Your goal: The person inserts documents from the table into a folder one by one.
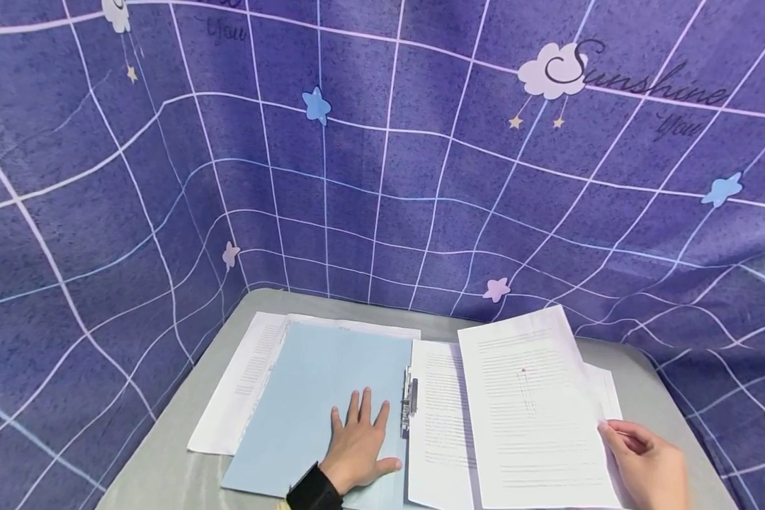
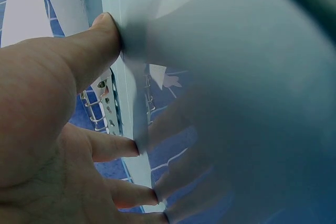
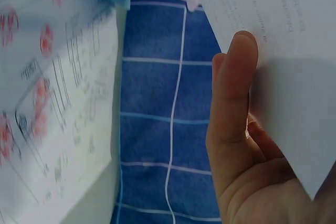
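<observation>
Pinching a printed sheet (image 1: pixel 542 411) by its edge with the right hand (image 1: pixel 656 464). Resting the left hand (image 1: pixel 360 443), splayed, on the blue folder (image 1: pixel 344 361).

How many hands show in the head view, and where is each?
2. The left hand rests, fingers spread, on the blue folder; the right hand pinches the right edge of a printed sheet.

Lower centre: folder cover (image 1: pixel 325 361) looks smooth, glossy; its clip (image 1: pixel 413 397), metallic. Lower right: sheet (image 1: pixel 535 432) is matt paper. Top: backdrop (image 1: pixel 353 166) is cloth.
</observation>
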### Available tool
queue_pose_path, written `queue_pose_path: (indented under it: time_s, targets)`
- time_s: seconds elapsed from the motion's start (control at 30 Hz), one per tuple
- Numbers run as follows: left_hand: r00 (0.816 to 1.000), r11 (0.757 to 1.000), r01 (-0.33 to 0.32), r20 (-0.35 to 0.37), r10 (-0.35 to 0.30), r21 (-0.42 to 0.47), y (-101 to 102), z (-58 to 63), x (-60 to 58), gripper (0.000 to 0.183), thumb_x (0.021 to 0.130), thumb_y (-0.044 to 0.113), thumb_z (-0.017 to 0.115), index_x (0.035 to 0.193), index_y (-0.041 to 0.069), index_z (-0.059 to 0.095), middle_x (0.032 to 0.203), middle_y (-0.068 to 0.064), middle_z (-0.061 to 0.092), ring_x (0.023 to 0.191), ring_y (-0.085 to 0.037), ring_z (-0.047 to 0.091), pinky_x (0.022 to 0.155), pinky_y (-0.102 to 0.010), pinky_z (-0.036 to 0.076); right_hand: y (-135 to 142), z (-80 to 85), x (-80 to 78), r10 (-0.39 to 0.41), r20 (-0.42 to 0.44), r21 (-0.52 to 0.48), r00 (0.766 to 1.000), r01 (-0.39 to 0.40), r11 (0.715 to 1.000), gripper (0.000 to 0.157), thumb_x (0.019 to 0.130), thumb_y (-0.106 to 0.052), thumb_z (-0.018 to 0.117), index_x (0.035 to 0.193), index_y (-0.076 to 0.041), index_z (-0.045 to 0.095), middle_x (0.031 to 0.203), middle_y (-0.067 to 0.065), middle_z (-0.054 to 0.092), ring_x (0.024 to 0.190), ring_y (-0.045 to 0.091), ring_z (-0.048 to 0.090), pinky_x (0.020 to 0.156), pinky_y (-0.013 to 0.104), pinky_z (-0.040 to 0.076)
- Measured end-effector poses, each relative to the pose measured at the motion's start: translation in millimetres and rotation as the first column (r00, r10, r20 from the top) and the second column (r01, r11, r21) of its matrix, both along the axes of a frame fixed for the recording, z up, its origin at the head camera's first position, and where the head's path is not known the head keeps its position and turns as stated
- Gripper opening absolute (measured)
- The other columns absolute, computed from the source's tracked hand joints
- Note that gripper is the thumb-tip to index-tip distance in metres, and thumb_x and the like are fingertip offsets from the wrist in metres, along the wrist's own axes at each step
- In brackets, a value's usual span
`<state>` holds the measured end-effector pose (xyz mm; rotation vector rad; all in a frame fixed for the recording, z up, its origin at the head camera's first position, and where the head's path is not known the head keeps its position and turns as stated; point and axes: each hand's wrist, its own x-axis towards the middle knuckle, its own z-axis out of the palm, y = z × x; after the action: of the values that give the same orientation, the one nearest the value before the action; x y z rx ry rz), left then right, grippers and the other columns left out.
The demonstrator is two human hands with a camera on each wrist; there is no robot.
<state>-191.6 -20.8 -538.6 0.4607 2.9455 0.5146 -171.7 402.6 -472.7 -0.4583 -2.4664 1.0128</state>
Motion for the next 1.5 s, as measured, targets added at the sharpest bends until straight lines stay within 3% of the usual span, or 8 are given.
queue_pose_path:
  time_s: [0.17,0.4,0.7,1.03,1.5]
  targets:
    - [1.0,1.0,0.002,0.016,-0.002,0.011,-0.2,-0.2,1.6,0.095,0.084,0.061,0.076,0.155,0.006,0.045,0.162,-0.035,0.023,0.15,-0.055,0.018,0.107,-0.082,0.018,-16.2,-5.5,-6.2,0.035,-0.02,0.046,0.999,-0.034,0.998,0.017,0.088,-0.02,0.082,0.09,-0.003,0.081,0.063,-0.014,0.071,0.059,-0.013,0.054,0.058,0.013,0.039]
    - [1.0,1.0,0.007,0.028,-0.007,0.001,-0.8,0.8,1.0,0.094,0.086,0.061,0.074,0.157,0.008,0.042,0.163,-0.034,0.022,0.151,-0.053,0.016,0.111,-0.079,0.016,-40.5,-15.0,-10.3,0.065,-0.012,0.01,0.998,-0.065,0.998,0.013,0.088,-0.018,0.082,0.089,-0.005,0.081,0.068,-0.002,0.075,0.06,-0.009,0.058,0.058,0.014,0.04]
    - [1.0,1.0,0.022,0.01,-0.022,-0.012,0.0,0.1,0.5,0.094,0.087,0.062,0.072,0.157,0.007,0.042,0.163,-0.034,0.022,0.151,-0.054,0.016,0.109,-0.08,0.018,-62.9,-21.7,-13.3,0.024,0.081,-0.048,0.996,-0.02,0.999,0.016,0.088,-0.022,0.082,0.092,-0.007,0.081,0.071,-0.001,0.074,0.06,0.002,0.058,0.059,0.018,0.039]
    - [1.0,0.999,0.026,0.012,-0.026,-0.02,1.8,1.4,0.7,0.093,0.088,0.061,0.071,0.158,0.007,0.04,0.164,-0.034,0.02,0.152,-0.053,0.015,0.111,-0.078,0.017,-78.9,-27.3,-16.6,0.04,0.059,-0.07,0.997,-0.036,0.997,0.011,0.087,-0.015,0.082,0.09,-0.004,0.081,0.066,0.0,0.071,0.056,0.005,0.055,0.054,0.019,0.039]
    - [1.0,1.0,0.006,0.004,-0.006,-0.002,4.5,2.0,-1.8,0.096,0.084,0.059,0.077,0.155,0.004,0.044,0.162,-0.036,0.022,0.15,-0.057,0.017,0.106,-0.083,0.018,-86.8,-33.5,-14.3,0.021,0.141,-0.071,0.99,-0.011,0.997,0.014,0.089,-0.02,0.08,0.093,-0.007,0.081,0.071,-0.002,0.073,0.063,0.01,0.06,0.058,0.024,0.041]
